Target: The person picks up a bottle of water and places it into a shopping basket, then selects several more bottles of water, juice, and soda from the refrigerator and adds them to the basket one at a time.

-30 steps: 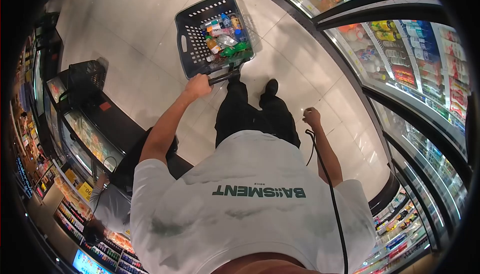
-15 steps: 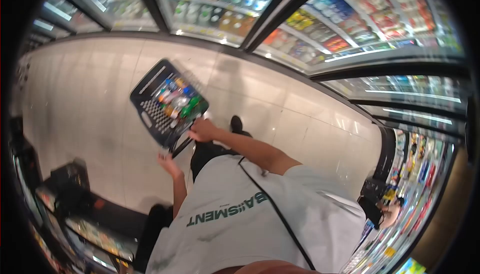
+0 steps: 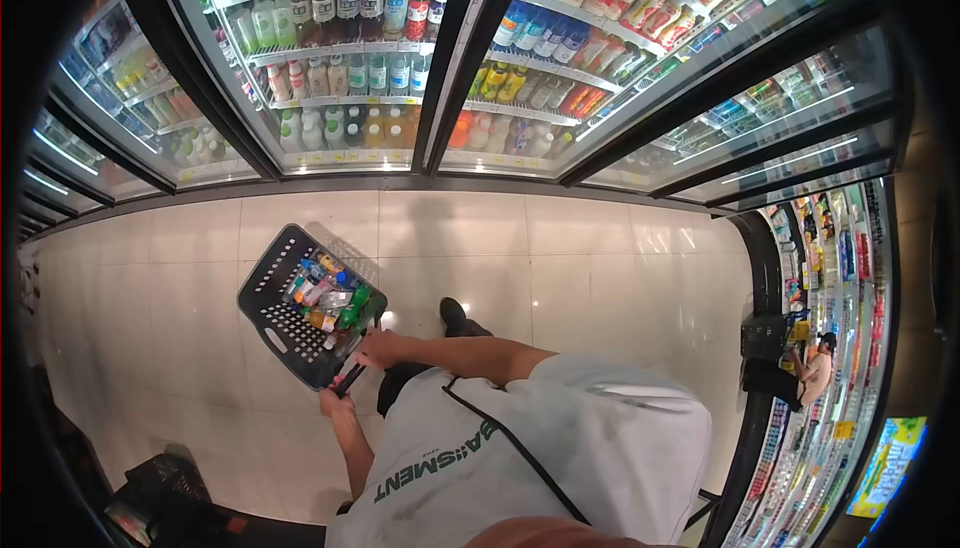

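Observation:
A dark grey shopping basket (image 3: pixel 268 298) with pierced walls is in front of me at left of centre, tilted towards the fridges. Several drink bottles (image 3: pixel 330 293) lie heaped inside, one of them green. From the near side, my right hand (image 3: pixel 375 350) is closed round the basket's long black handle (image 3: pixel 350 380). My left hand (image 3: pixel 335 401) is at the handle's lower end, its fingers curled on it. Part of the basket's near side is hidden behind the hands.
Glass-door fridges (image 3: pixel 340 68) full of bottles run along the far side. Pale floor tiles (image 3: pixel 590 298) lie between. At right, a person (image 3: pixel 815 373) is beside open shelves (image 3: pixel 840 278). A dark crate-like object (image 3: pixel 160 488) stands at lower left.
The view has turned and lifted, showing more of the fridges. My left hand, apart-fingered near the handle before, has closed on it. The basket appears lower and further left.

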`<state>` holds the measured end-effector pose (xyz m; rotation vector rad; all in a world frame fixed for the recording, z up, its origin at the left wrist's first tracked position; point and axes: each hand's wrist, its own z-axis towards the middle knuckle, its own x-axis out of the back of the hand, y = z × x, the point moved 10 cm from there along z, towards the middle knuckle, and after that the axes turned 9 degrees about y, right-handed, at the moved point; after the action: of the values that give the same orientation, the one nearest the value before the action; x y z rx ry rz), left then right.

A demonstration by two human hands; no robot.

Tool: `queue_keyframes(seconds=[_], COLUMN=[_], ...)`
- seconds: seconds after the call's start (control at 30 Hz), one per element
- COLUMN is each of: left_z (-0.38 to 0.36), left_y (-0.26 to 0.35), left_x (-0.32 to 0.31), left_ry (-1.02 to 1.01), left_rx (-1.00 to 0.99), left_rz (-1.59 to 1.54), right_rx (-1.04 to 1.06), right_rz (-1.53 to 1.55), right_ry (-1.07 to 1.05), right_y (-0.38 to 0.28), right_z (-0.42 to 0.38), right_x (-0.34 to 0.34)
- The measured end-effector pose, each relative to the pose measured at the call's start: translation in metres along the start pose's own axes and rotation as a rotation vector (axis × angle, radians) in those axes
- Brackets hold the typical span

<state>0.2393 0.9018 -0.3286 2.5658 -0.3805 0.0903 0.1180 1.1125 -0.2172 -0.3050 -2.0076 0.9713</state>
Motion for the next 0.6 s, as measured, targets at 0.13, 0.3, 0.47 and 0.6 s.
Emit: queue_keyframes(seconds=[0.13, 0.3, 0.47, 0.6], left_z=[0.007, 0.08, 0.03, 0.0], left_y=[0.048, 0.123, 0.169, 0.158], left_x=[-0.003, -0.047, -0.059, -0.056], left_ry=[-0.069, -0.224, 0.002, 0.034], left_rx=[-0.065, -0.203, -0.239, -0.409], left_rz=[0.129, 0.175, 0.245, 0.084], right_rx=[0.095, 0.282, 0.359, 0.302], right_rz=[-0.032, 0.029, 0.267, 0.258], right_ry=[-0.095, -0.199, -0.127, -0.132], right_y=[-0.018, -0.058, -0.09, -0.081], right_z=[0.002, 0.025, 0.016, 0.014], right_x=[-0.029, -0.06, -0.028, -0.03])
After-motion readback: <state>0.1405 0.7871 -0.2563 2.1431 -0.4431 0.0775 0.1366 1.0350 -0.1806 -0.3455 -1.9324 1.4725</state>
